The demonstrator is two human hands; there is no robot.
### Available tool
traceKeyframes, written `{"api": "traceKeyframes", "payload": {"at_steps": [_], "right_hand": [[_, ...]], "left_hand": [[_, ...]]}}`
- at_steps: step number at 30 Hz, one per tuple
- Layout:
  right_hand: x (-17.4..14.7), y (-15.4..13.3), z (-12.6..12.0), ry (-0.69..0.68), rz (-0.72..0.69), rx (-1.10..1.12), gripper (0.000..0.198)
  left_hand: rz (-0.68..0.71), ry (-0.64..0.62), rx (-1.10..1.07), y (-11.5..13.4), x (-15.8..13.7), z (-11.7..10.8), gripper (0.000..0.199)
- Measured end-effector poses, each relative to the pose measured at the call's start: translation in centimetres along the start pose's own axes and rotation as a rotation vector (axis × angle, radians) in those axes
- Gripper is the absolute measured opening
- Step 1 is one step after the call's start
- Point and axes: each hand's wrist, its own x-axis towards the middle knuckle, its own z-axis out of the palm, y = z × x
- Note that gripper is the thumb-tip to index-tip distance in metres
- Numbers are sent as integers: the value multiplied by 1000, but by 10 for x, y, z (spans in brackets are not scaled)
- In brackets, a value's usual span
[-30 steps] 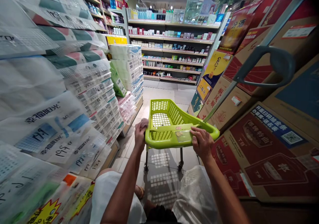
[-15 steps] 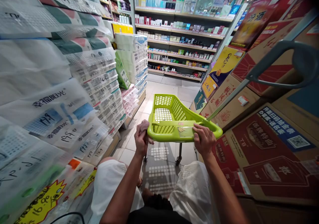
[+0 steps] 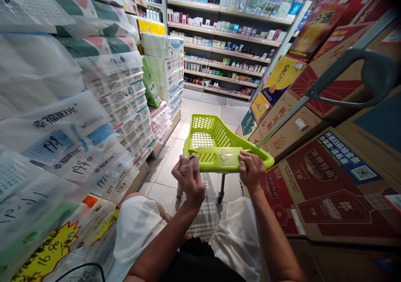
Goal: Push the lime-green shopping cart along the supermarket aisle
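Observation:
A lime-green plastic shopping cart [image 3: 228,132] with a lattice basket stands before my knees, its handle edge toward me. My left hand [image 3: 191,181] is closed on a crumpled pinkish-grey cloth [image 3: 189,162], pressed against the near left corner of the cart's rim. My right hand [image 3: 252,169] grips the near right part of the handle, fingers over the top and thumb below. Between the hands, a label panel [image 3: 229,158] is set in the handle. Through the lattice the basket floor shows pale tile.
Stacked tissue packs [image 3: 122,102] in plastic wrap line the left side. Cardboard liquor cartons [image 3: 338,177] rise on the right, with a grey hooked handle on a pole [image 3: 335,71] in front. Shelves of small boxed goods [image 3: 225,50] close off the tiled aisle [image 3: 205,102] ahead.
My left hand has moved right with the cloth, from the rim's outer left corner onto its near edge. The right hand keeps its hold. The view has shifted slightly.

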Motion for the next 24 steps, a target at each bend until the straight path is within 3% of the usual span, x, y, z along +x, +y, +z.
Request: {"api": "traceKeyframes", "payload": {"at_steps": [4,6,8,11,14,16,20,24], "right_hand": [[6,-6,6,1,-52,-6,15],[7,-5,7,-4,-62,-7,14],[8,-2,7,-12,-53,-4,14],[14,-7,4,-28,-48,-12,13],[24,-36,2,-58,-68,-72,11],[30,-66,4,-91,-140,-35,13],[35,-109,15,-214,-200,16,13],[30,-109,19,-228,-196,30,16]], "left_hand": [[340,-66,264,-2,-5,3,35],[376,-81,247,-15,0,0,34],[248,-37,142,-29,12,-3,29],[-153,117,-172,-35,30,-2,28],[-557,150,-562,-22,29,4,34],[-729,134,-747,-12,19,6,39],[-838,140,-877,-15,7,7,49],[-822,-45,-825,-51,31,15,39]]}}
